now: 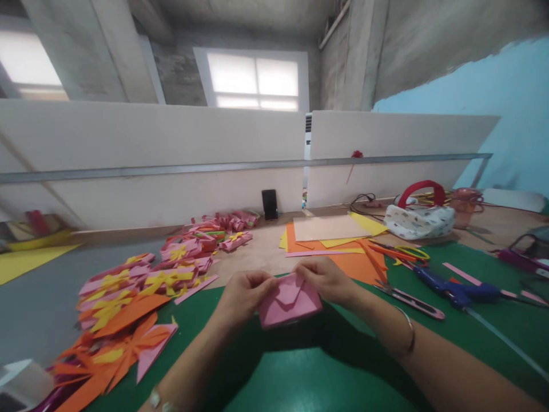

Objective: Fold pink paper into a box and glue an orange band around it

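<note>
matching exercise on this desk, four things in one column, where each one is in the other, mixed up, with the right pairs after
Things
1. black rectangular phone
2. pink folded paper envelope
3. blue plastic glue gun
4. white patterned fabric piece with a red loop

Places
A. on the right side of the green mat
B. beside the pink see-through jug
C. upright in front of the long white panel
D. between the left hand and the right hand

Right pairs: 1-C, 2-D, 3-A, 4-B
</note>
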Tool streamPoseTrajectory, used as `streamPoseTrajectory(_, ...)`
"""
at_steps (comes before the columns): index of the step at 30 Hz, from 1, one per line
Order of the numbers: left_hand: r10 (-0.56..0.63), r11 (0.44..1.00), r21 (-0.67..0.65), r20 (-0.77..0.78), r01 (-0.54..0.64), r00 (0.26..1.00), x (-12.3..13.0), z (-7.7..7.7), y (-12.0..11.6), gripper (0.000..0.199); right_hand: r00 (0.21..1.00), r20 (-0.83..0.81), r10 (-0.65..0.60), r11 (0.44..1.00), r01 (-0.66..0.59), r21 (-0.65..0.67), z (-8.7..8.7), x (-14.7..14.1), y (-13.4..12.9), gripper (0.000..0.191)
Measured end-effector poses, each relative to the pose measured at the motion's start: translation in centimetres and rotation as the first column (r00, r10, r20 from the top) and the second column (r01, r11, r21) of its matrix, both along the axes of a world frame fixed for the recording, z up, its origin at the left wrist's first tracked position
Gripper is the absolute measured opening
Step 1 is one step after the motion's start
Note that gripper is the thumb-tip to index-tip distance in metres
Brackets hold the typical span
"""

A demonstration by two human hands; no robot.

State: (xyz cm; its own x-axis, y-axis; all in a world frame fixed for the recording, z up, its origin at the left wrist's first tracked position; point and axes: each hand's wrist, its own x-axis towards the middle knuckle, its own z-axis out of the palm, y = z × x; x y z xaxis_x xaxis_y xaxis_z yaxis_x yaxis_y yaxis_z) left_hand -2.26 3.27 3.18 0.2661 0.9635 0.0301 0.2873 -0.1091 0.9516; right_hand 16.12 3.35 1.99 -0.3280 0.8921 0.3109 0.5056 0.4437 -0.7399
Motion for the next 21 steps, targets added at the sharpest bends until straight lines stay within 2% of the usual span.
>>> streamPoseTrajectory(5,0.073,0.994,0.082,-0.071,-0.067,0.995,-0.3,-0.2,0.3,0.028,0.998,0.068,-0.017,0.999,0.014,0.042,0.3,0.3,0.1,0.024)
streamPoseTrajectory(8,0.032,0.999,0.012,-0.033,-0.032,0.999,-0.3,-0.3,0.4,0.03,0.998,0.052,-0.045,0.999,0.044,0.021,0.4,0.1,-0.1,0.028)
streamPoseTrajectory(14,0.031,0.996,-0.087,0.014,-0.03,0.999,-0.9,-0.9,1.0,0.038,0.997,-0.059,-0.054,0.987,0.045,-0.153,-1.5,0.2,1.4,0.032)
streamPoseTrajectory(18,-0.021,0.989,-0.14,0.162,0.044,0.987,-1.2,-1.7,1.2,0.067,0.983,-0.168,-0.076,0.964,0.03,-0.263,-2.4,0.7,2.2,0.028)
streamPoseTrajectory(21,-0.076,0.981,-0.161,0.204,0.11,0.976,-1.1,-2.4,1.5,0.059,0.974,-0.228,-0.014,0.953,-0.056,-0.296,-2.2,0.8,1.9,0.017)
